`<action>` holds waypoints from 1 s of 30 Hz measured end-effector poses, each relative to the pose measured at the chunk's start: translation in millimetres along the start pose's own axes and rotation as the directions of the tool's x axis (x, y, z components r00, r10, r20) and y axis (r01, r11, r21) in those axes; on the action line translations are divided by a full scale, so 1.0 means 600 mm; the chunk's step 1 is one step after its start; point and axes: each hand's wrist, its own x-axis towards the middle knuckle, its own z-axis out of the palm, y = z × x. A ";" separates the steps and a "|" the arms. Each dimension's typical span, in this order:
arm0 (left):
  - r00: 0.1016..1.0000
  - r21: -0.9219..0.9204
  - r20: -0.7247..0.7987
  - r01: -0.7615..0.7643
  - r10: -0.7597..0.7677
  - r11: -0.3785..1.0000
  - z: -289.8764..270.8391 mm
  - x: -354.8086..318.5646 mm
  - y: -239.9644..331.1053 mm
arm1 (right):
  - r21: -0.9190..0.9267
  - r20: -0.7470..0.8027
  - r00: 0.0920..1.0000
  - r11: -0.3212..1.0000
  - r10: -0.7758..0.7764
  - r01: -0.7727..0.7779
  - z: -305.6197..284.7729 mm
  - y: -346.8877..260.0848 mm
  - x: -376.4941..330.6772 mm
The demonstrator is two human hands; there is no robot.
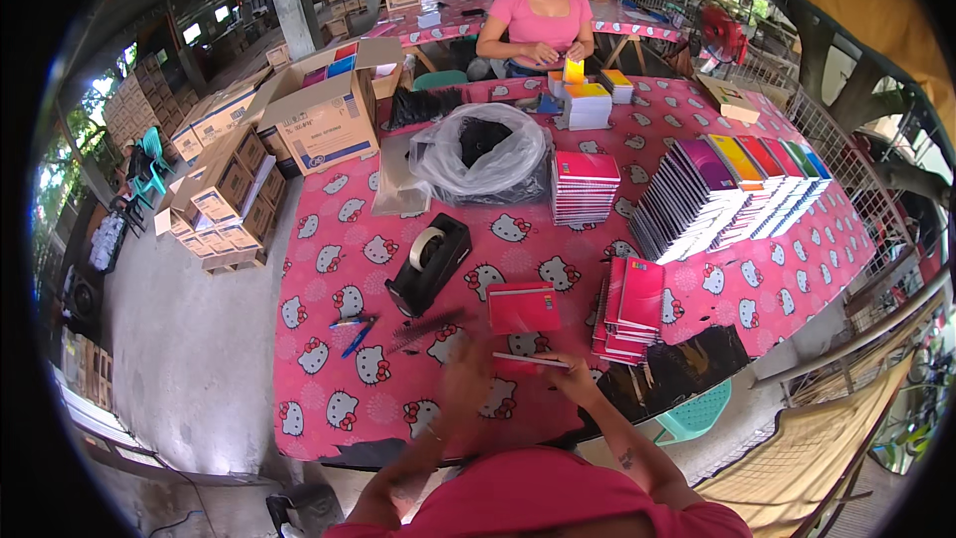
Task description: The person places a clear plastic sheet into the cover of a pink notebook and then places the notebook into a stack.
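Note:
In my right hand (575,379) is a thin notebook (530,360), turned nearly edge-on, with my fingers closed on its right end. My left hand (466,369) is smeared by motion near the notebook's left end; its fingers do not show clearly. A red notebook (524,308) lies flat just beyond the held one. Beside my left hand is a blurred dark strip, perhaps a binding coil (428,329). A few blue pens (357,336) lie left of it. To the right of my right hand leans a pile of red spiral notebooks (633,299).
A black tape dispenser (430,264) stands mid-table. Beyond it are a plastic bag with black contents (480,149) and a red notebook stack (586,184). Coloured notebook rows (697,184) fill the right. An open carton (324,120) stands at left. A person (541,25) handles yellow pads across the table.

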 end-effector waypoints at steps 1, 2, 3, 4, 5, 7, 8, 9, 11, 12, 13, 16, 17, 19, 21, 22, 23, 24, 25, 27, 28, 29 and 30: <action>1.000 0.076 0.002 0.008 -0.009 0.997 -0.023 0.029 -0.023 | 0.009 -0.022 0.999 0.999 0.034 -0.034 -0.005 0.005 -0.002; 1.000 0.160 0.001 0.022 -0.022 0.987 -0.052 0.054 -0.050 | 0.022 -0.033 0.997 0.998 0.067 -0.066 -0.005 0.009 -0.004; 0.998 0.220 -0.027 0.057 -0.053 0.974 -0.062 0.056 -0.083 | 0.008 -0.027 0.998 0.999 0.049 -0.049 0.000 0.005 -0.003; 0.995 0.278 -0.056 0.096 -0.083 0.956 -0.063 0.053 -0.111 | -0.006 -0.019 0.999 0.999 0.033 -0.033 0.004 0.000 0.000; 0.998 0.283 -0.011 0.063 -0.062 0.957 -0.067 0.054 -0.126 | -0.018 -0.020 1.000 1.000 0.017 -0.018 0.005 -0.001 0.003; 0.997 0.282 0.080 -0.006 -0.017 0.959 -0.070 0.059 -0.140 | -0.027 -0.035 0.999 1.000 0.007 -0.008 0.007 -0.003 0.007; 0.998 0.283 0.059 -0.032 0.015 0.959 -0.068 0.062 -0.137 | -0.033 -0.045 0.999 0.999 0.001 -0.003 0.005 -0.004 0.010; 0.998 0.285 0.039 -0.057 0.048 0.957 -0.064 0.065 -0.132 | -0.018 -0.035 0.999 0.999 0.029 -0.030 0.004 -0.005 0.013; 0.997 0.280 0.013 -0.078 0.078 0.957 -0.062 0.060 -0.136 | 0.012 -0.005 0.997 0.997 0.082 -0.082 0.007 -0.012 0.017; 0.997 0.269 0.009 -0.078 0.078 0.960 -0.060 0.058 -0.144 | 0.003 -0.005 0.996 0.996 0.092 -0.092 0.009 -0.016 0.017; 0.997 0.257 0.006 -0.081 0.082 0.963 -0.061 0.060 -0.146 | -0.006 -0.007 0.995 0.995 0.100 -0.101 0.008 -0.017 0.017; 0.993 0.186 -0.113 -0.017 0.038 0.982 -0.058 0.066 -0.142 | -0.029 -0.004 1.000 0.999 0.015 -0.016 0.012 -0.007 0.019; 0.991 0.162 -0.131 0.004 0.017 0.987 -0.062 0.073 -0.125 | -0.037 -0.007 1.000 0.999 -0.028 0.028 0.011 -0.003 0.019; 0.986 0.118 -0.165 0.050 -0.030 0.992 -0.073 0.074 -0.089 | -0.035 -0.001 0.999 0.998 0.050 -0.050 0.004 -0.004 0.016; 0.984 -0.121 -0.065 0.156 -0.165 0.980 -0.069 0.064 -0.070 | -0.035 0.002 0.996 0.995 0.092 -0.091 0.003 -0.007 0.014; 0.976 -0.235 -0.006 0.212 -0.220 0.949 -0.065 0.057 -0.057 | -0.038 -0.002 0.996 0.995 0.089 -0.089 0.002 -0.007 0.014; 0.958 -0.473 0.036 0.268 -0.285 0.839 -0.049 0.042 -0.040 | -0.041 -0.003 0.996 0.995 0.086 -0.086 0.001 -0.007 0.015; 0.937 -0.676 0.094 0.308 -0.336 0.669 -0.029 0.018 -0.027 | -0.032 -0.007 0.999 0.998 0.052 -0.053 0.002 -0.007 0.016; 0.957 -0.461 0.093 0.286 -0.274 0.840 0.031 -0.045 -0.071 | -0.021 0.029 1.000 1.000 0.010 -0.009 0.019 -0.016 0.020; 0.935 -0.452 0.192 0.353 -0.298 0.819 0.078 -0.080 -0.069 | 0.004 0.051 0.997 0.999 -0.050 0.049 0.024 -0.010 0.023; 0.894 -0.648 0.295 0.447 -0.338 0.617 0.049 -0.057 0.004 | 0.012 0.024 0.997 0.998 -0.068 0.068 0.006 0.008 0.021; 0.843 -0.771 0.391 0.520 -0.370 0.368 0.017 -0.036 0.047 | 0.027 0.026 0.995 0.995 -0.097 0.096 0.000 0.013 0.021; 0.836 -0.745 0.398 0.534 -0.377 0.399 0.006 -0.030 0.046 | 0.028 0.035 0.995 0.995 -0.098 0.097 0.005 0.009 0.021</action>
